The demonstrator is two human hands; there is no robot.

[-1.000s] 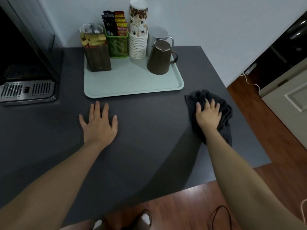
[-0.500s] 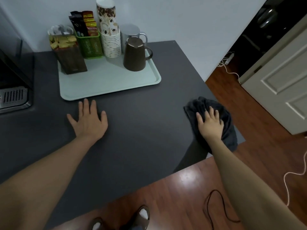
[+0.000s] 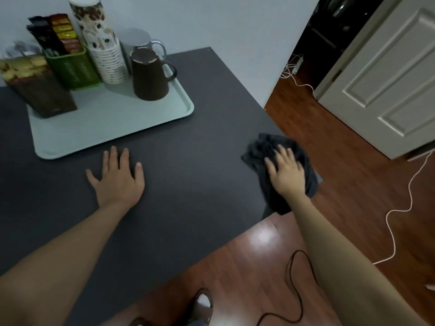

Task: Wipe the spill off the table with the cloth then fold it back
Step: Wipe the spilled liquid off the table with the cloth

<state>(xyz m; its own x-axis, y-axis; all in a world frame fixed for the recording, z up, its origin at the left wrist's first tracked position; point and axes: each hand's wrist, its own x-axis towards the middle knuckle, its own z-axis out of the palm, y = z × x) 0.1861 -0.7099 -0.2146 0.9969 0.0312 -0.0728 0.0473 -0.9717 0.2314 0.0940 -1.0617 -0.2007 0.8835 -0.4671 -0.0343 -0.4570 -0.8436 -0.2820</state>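
Dark grey matte table, broad and flat. Pale mint plastic tray at far left, brown jug on it. Crumpled dark grey cloth at table's near right corner, overhanging the edge. My right hand presses flat on it, fingers spread. My left hand flat, empty, near the tray.
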